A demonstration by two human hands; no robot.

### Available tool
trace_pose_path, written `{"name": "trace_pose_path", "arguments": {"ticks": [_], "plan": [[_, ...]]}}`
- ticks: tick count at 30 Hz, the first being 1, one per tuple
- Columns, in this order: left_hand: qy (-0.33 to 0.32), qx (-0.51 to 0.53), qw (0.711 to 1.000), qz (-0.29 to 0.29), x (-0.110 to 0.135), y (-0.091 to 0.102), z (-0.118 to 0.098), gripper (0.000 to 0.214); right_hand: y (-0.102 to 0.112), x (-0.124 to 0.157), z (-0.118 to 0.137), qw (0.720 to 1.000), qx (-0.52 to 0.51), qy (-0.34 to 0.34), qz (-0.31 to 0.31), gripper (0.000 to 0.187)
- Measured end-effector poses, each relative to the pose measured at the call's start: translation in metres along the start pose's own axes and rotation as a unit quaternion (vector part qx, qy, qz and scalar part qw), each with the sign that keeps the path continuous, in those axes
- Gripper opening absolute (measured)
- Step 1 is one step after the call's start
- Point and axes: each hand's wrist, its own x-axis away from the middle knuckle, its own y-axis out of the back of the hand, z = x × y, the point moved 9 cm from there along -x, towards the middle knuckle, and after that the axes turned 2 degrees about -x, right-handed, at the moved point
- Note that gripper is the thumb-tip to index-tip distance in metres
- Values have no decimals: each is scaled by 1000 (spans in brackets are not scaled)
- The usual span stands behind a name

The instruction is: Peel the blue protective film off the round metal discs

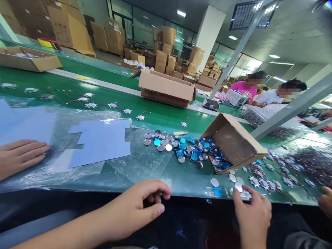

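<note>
My right hand (pixel 252 214) at the near edge of the green worktop (pixel 160 117), fingers (pixel 240 194) on a silver disc (pixel 238 187), grip unclear; my left hand (pixel 137 209) curled, any contents hidden. Beyond, blue-and-silver discs (pixel 192 150) spill from a tilted cardboard box (pixel 233 141). Lifting by the rim seems best. No legible writing.

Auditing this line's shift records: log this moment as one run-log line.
left hand: curled at edge of green conveyor belt | right hand: fingers on silver disc | beside: tipped cardboard box spilling blue-and-silver discs
</note>
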Motion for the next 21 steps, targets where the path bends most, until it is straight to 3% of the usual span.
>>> {"name": "trace_pose_path", "arguments": {"ticks": [3, 6, 8, 10, 12, 14, 17, 21], "plan": [[-77, -236, 968, -33, -24, 15, -20, 28, -19, -27, -36, 997, 15, -64, 42, 51], [-108, -390, 910, -89, -60, 31, -31, 27, -18, -24, -31, 998, -3, -64, 13, 66], [-106, -417, 895, -113, -85, 39, -33, 28, -11, -9, -7, 999, -35, -15, -33, 70], [-108, -432, 886, -127, -108, 43, -34, 28, -4, 16, 31, 989, -90, 93, -77, 61], [-114, -441, 880, -132, -125, 43, -33, 25, -1, 48, 72, 961, -149, 216, -89, 45], [-121, -441, 879, -132, -137, 44, -33, 21, -3, 77, 102, 932, -195, 295, -76, 32], [-131, -416, 889, -138, -143, 52, -31, 16, -6, 105, 130, 906, -230, 352, -43, 25], [-138, -362, 909, -155, -139, 72, -29, 17, -9, 115, 158, 886, -236, 399, -9, 21]]}}
